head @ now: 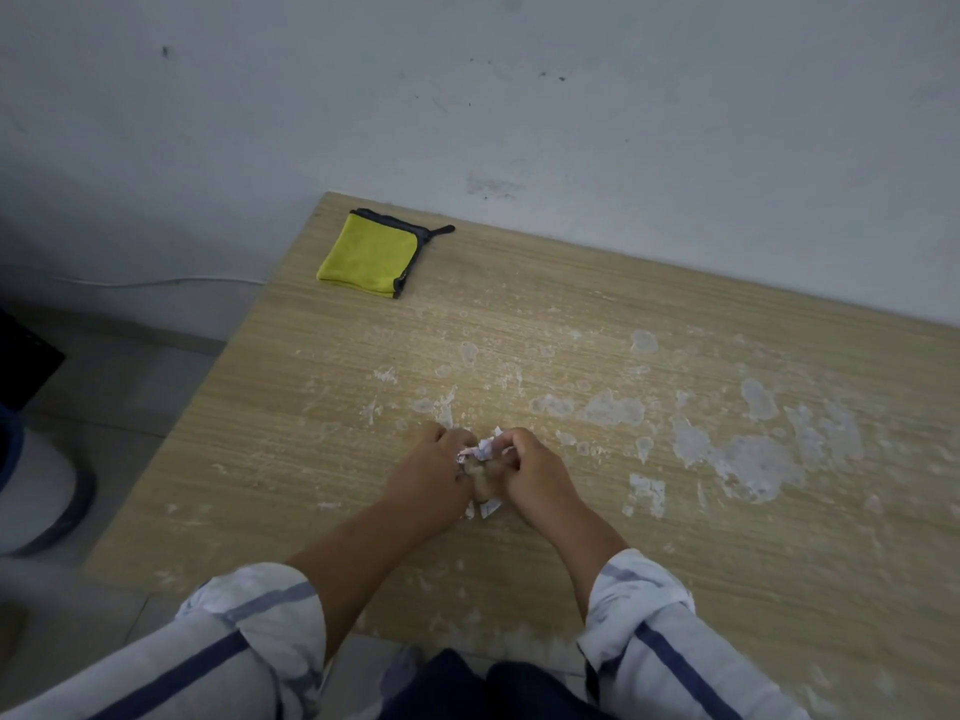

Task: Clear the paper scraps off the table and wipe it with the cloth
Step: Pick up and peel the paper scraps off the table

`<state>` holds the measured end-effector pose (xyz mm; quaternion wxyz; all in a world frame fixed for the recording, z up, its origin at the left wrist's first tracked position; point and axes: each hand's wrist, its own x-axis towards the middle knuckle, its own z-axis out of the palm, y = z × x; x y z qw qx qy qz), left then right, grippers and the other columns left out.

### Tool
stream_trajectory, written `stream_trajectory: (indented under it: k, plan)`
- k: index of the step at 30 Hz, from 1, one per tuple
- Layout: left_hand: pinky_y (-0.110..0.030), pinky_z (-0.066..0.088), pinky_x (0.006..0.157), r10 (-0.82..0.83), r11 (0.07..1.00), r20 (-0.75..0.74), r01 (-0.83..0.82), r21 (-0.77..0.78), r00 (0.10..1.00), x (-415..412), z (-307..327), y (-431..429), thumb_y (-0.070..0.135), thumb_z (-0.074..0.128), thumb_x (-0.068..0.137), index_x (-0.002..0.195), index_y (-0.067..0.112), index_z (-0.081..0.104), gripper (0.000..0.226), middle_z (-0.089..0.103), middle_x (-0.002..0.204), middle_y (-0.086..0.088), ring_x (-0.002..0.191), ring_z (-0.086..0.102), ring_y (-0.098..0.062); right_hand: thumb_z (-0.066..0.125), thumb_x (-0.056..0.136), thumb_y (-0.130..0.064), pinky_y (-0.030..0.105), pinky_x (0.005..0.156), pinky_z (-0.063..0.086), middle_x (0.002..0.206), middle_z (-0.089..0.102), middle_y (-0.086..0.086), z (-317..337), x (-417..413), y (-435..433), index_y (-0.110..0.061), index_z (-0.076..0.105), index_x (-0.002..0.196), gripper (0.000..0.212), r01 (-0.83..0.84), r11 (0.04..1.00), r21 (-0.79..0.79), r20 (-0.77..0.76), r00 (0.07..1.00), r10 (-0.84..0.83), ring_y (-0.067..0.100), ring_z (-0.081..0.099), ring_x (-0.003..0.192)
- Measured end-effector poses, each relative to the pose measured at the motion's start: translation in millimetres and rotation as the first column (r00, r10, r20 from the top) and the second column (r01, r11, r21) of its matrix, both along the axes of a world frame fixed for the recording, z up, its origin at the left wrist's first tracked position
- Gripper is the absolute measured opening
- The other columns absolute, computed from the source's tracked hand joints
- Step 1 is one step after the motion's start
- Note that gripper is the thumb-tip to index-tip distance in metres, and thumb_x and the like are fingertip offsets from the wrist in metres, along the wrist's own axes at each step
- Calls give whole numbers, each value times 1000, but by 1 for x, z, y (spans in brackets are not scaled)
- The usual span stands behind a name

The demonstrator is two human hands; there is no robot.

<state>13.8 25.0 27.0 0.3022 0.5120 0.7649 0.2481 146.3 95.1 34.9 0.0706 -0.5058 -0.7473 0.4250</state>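
At centre frame, crumpled paper scraps (pixel 482 450) sit bunched between a person's left hand (pixel 430 478) and right hand (pixel 536 472), both knuckles-up with fingers curled around them on the stained table (pixel 519 314), while the folded yellow cloth (pixel 370 259) lies well apart, upper left.

**A:** Item one?
**B:** Paper scraps (pixel 480 452): white, crumpled, bunched into one small wad. Gripped between left hand (pixel 431 475) and right hand (pixel 530 470), low over the middle of the table (pixel 571 314). Bits poke out above the fingers and below them.
**A:** Item two?
**B:** Cloth (pixel 369 257): yellow, dark grey edging, folded square, flat at the far left corner, small dark loop at one corner. Well apart from the wad.
**A:** Item three?
**B:** Table: light wood-grain top, blotched with whitish patches, heaviest on the right.
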Motion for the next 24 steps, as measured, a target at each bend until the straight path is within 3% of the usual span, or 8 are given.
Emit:
stream_trajectory:
  k: [3, 10, 15, 20, 22, 24]
  plan:
    - [-23, 42, 67, -45, 999, -39, 46, 24, 998, 0, 2, 3, 25, 49, 92, 116, 24, 60, 27, 44, 111, 3, 80, 53, -9, 56, 88, -17, 25, 60, 44, 78, 57, -9, 3, 1, 0, -27, 52, 97, 14, -23, 999, -23, -40, 999, 22, 10, 56, 72]
    - [-25, 41, 66, -128, 992, -86, 126, -24, 988, 3, 9, 14, 25, 49, 92, 94, 17, 65, 18, 43, 92, 5, 80, 55, -15, 59, 88, -24, 16, 56, 34, 74, 53, -17, 7, 5, 0, -26, 52, 102, 16, -60, 998, 11, -48, 997, 61, -3, 50, 68]
    - [-25, 37, 64, -117, 993, -131, 116, -19, 984, 8, 15, 19, 24, 49, 91, 79, 14, 60, 20, 45, 90, -1, 69, 46, -13, 59, 87, -25, 21, 54, 36, 76, 53, -8, 9, 5, 1, -26, 50, 97, 13, 35, 999, -28, -57, 998, -36, 8, 51, 67]
    - [-27, 40, 65, -47, 998, -144, 42, -42, 988, 12, 19, 18, 22, 49, 91, 82, 9, 64, 22, 51, 94, -7, 76, 51, -17, 60, 84, -39, 24, 51, 37, 80, 56, -8, 12, 6, 5, -24, 50, 97, 21, 107, 993, -50, 40, 994, -105, 8, 54, 69]
    - [-26, 40, 61, -43, 997, -109, 35, -73, 993, 10, 19, 19, 19, 51, 89, 68, 14, 62, 24, 55, 88, -6, 69, 52, -15, 61, 82, -35, 25, 52, 39, 83, 57, -6, 13, 11, 9, -23, 52, 94, 19, 149, 986, -69, 71, 987, -144, 9, 54, 72]
    - [-23, 38, 52, -62, 992, -68, 54, -114, 996, 9, 18, 20, 18, 54, 87, 48, 21, 49, 40, 58, 68, -6, 54, 50, -10, 58, 80, -26, 26, 56, 44, 87, 59, -3, 12, 14, 11, -22, 55, 90, 11, 180, 979, -93, 94, 981, -171, 11, 55, 73]
